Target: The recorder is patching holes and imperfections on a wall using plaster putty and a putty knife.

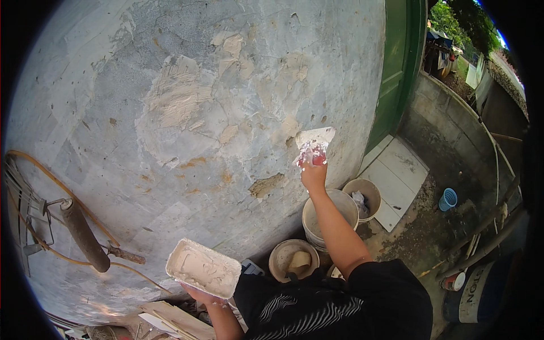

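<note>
My right hand (313, 175) is closed round the red handle of a putty knife (315, 137). The broad blade is smeared with pale filler and lies at or very near the grey wall (243, 150); contact is hard to tell. White filler spatters the handle and my fingers. Lower left, my left hand (204, 294) supports a rectangular tub (234, 282) from beneath, its fingers mostly hidden. Creamy filler (203, 269) covers the tub's inside. Beige patches (184, 93) mark the wall above, and a rough hole (266, 185) shows left of my right forearm.
Buckets (331, 207) stand under my right arm along the wall's foot. A paint roller (84, 238) hangs at left beside an orange hose (62, 187). Right of the wall is a green door (395, 68). A blue plastic basket (447, 198) lies on the ground.
</note>
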Available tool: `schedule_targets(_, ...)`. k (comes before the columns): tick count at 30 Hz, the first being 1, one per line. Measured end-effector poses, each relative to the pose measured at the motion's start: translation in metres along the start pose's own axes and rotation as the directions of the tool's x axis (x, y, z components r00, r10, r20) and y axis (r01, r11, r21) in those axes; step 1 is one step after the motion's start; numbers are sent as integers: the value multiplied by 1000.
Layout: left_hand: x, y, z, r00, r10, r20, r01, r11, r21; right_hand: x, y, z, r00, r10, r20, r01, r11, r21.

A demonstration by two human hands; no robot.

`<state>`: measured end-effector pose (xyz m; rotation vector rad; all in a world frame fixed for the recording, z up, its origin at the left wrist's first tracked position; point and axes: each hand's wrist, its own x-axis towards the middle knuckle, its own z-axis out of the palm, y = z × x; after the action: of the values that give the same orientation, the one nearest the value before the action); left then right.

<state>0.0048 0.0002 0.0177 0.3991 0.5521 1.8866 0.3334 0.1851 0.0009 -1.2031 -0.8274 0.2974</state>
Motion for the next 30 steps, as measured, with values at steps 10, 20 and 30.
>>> schedule_targets(10, 0, -2, -1, 999, -28, 37, 28, 1000, 9, -9, -11, 11, 996, 89, 8, -89, 996, -20)
schedule_targets(20, 3, -3, -11, 996, -24, 83, 23, 1000, 9, 0, 10, 5, 988, -10, 154, 56, 954, -295)
schedule_targets(30, 1, 3, -11, 999, -30, 23, 30, 999, -25, 0, -23, -1, 983, 125, 135, -99, 978, -184)
